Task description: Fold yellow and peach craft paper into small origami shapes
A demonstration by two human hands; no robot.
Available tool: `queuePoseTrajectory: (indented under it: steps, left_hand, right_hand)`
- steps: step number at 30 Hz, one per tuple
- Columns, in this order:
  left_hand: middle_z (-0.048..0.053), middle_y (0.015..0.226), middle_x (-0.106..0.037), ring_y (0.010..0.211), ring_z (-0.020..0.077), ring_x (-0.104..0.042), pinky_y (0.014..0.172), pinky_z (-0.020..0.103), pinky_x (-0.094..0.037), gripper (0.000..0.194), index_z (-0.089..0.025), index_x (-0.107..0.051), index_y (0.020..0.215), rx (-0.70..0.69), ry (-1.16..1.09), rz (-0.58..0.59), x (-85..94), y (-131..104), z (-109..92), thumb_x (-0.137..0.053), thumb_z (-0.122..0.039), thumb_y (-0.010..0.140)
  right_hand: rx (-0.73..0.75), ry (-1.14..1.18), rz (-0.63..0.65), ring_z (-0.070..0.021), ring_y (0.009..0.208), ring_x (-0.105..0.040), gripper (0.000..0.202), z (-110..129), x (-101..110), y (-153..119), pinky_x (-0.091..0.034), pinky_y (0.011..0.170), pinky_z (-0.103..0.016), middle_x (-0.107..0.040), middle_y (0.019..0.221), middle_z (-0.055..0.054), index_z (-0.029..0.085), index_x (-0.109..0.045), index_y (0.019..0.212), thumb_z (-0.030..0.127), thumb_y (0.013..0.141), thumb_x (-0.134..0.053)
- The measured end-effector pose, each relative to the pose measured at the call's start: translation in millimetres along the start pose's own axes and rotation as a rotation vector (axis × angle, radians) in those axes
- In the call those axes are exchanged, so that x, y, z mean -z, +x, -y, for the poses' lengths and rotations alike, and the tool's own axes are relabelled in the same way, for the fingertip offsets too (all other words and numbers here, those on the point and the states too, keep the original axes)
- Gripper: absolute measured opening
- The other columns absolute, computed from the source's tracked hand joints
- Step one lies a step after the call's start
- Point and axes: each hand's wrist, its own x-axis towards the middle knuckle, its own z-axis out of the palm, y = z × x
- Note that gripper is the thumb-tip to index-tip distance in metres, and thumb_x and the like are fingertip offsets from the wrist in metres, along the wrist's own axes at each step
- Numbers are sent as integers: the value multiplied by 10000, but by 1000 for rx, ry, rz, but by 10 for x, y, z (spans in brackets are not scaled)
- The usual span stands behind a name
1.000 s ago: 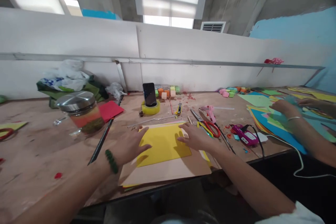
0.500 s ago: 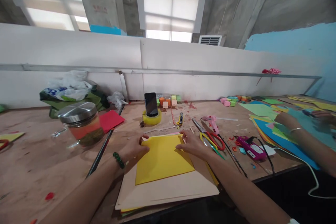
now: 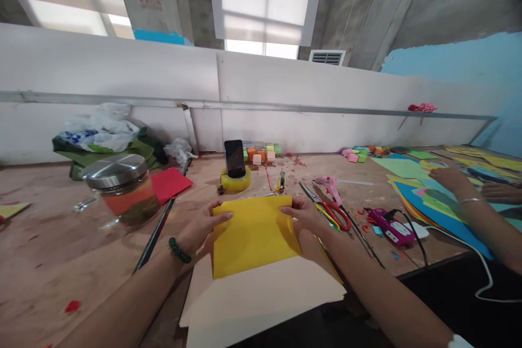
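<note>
A yellow sheet (image 3: pixel 255 244) is held by its far corners, its far edge raised over a stack of cream paper (image 3: pixel 261 299). My left hand (image 3: pixel 206 225) pinches the left corner, thumb on top; a green bead bracelet circles that wrist. The right corner is pinched by my right hand (image 3: pixel 305 217), its thumb also on the sheet. Fingertips behind the paper are partly hidden. Red-handled scissors (image 3: pixel 336 215) lie just right of my right hand.
At left stand a glass jar (image 3: pixel 122 190) and a red sheet (image 3: pixel 169 182). Beyond the paper, a phone (image 3: pixel 234 159) leans on a yellow tape roll (image 3: pixel 235 180). Rightward lie a pink glue gun (image 3: pixel 331 187), a purple device (image 3: pixel 391 227) and another person's hands (image 3: pixel 448 180) over coloured paper.
The yellow sheet's far edge has risen off the stack, with both hands lifting slightly. The top cream sheet has shifted toward me. At right, the other person's hands have moved a little.
</note>
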Motion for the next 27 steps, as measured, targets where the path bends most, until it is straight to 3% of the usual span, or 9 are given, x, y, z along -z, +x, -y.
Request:
queuePoseTrajectory:
  steps: [4,18,23,27]
  left_hand:
    - [-24,681,-687,623,142,-649,580,230,-496,493,-180,-558,773,-20,-26,-97,30,29,-20,-891,-364,459]
    - [-26,624,-634,593,137,-607,560,235,-461,346,-163,-583,680,-79,64,-105,99,36,-46,-823,-351,515]
    - [-27,651,-639,616,150,-624,579,251,-475,399,-176,-566,764,-109,109,-121,118,31,-29,-815,-353,508]
    - [-27,670,-628,664,181,-640,624,292,-492,503,-176,-575,938,-135,199,-129,146,79,-20,-779,-409,541]
  right_hand:
    - [11,62,-26,-228,788,-683,401,26,-6,-20,-538,767,-362,-729,795,-29,191,-716,820,514,595,-790]
    - [-10,89,-9,-195,727,-669,342,73,6,-70,-526,708,-319,-727,811,-21,194,-716,833,452,619,-784]
    - [-20,64,1,-216,766,-672,369,32,38,-49,-531,722,-334,-733,837,-33,192,-711,848,469,612,-776]
    - [-32,39,15,-210,759,-666,309,3,63,-46,-528,714,-325,-726,825,-18,211,-703,826,451,639,-758]
